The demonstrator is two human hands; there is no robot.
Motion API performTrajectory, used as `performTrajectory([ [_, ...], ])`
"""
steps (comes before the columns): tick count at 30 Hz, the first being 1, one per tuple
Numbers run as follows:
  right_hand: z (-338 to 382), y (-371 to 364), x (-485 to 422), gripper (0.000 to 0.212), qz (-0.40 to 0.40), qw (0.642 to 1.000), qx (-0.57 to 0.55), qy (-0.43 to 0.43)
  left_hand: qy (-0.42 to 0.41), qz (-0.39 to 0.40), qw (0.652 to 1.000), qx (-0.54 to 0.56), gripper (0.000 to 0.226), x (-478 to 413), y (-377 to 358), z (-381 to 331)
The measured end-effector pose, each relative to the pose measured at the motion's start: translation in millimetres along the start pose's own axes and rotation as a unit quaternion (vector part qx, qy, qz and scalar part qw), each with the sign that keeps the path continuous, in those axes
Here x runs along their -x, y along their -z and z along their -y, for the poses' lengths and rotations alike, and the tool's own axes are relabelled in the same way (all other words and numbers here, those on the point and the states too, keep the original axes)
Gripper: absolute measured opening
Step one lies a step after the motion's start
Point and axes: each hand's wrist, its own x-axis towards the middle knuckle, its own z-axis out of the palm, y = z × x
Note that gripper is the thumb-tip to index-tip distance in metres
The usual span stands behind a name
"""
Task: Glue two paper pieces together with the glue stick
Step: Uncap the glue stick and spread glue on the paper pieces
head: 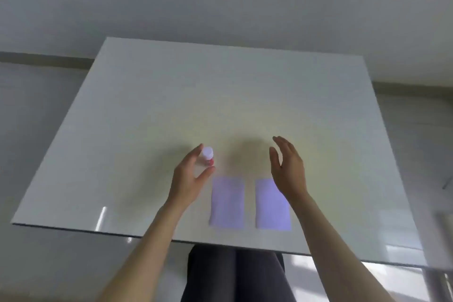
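Fingers: the left hand (pixel 187 176) has its fingers (pixel 196 154) and thumb curled around the glue stick (pixel 207 156) with a gap showing, so they look open and about to close; whether they already touch it I cannot tell.
Right hand: the right hand (pixel 289 167) is held above the table (pixel 147 105), its fingers spread and empty, palm turned toward the left.
Glue stick: it stands upright on the table, white cap up, red body below, just beyond the far left corner of the left paper (pixel 228 202).
Papers: two light purple sheets lie flat side by side near the table's front edge, apart from each other; the right paper (pixel 270 206) is partly under the right wrist.
Key relation: the stick's long axis is vertical and it sits right between the left thumb and fingers, so the left hand is far nearer.
Next step, as I judge it: close on the stick, lift it, then pull off the cap.
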Motion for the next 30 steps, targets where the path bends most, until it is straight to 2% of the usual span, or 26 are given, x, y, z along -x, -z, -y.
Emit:
performTrajectory([
  [5, 1, -23, -1, 0.037, -0.116, 0.984, -0.059, 0.118, -0.097, -0.085, 0.991, 0.024, 0.018, -20, -23, 19],
  [9, 8, -19, 32, 0.040, -0.144, 0.964, -0.135, 0.179, -0.162, -0.152, 0.974, 0.050, 0.022, 1, -29, 13],
  [12, 18, -12, 74, 0.052, -0.110, 0.961, -0.199, 0.159, -0.233, -0.151, 0.961, 0.012, 0.041, 38, -30, 1],
  [17, 25, -6, 117, 0.069, -0.026, 0.976, -0.185, 0.114, -0.312, -0.142, 0.938, -0.053, 0.050, 92, -26, -14],
  [20, 18, -7, 123, 0.049, 0.016, 0.978, -0.177, 0.112, -0.324, -0.139, 0.932, -0.087, 0.051, 105, -27, -16],
  [23, 5, -1, 126, 0.014, 0.102, 0.957, -0.222, 0.158, -0.320, -0.132, 0.932, -0.109, 0.051, 110, -27, -15],
  [25, -2, 3, 125, 0.034, 0.145, 0.950, -0.224, 0.163, -0.320, -0.121, 0.932, -0.122, 0.051, 110, -26, -15],
  [27, -1, 2, 123, 0.042, 0.130, 0.961, -0.214, 0.118, -0.330, -0.115, 0.927, -0.133, 0.052, 109, -26, -17],
  [29, 1, -1, 120, 0.047, 0.083, 0.971, -0.205, 0.093, -0.336, -0.110, 0.926, -0.134, 0.052, 108, -27, -18],
  [30, 1, -2, 119, 0.041, 0.067, 0.972, -0.201, 0.102, -0.340, -0.109, 0.924, -0.137, 0.052, 108, -28, -19],
])
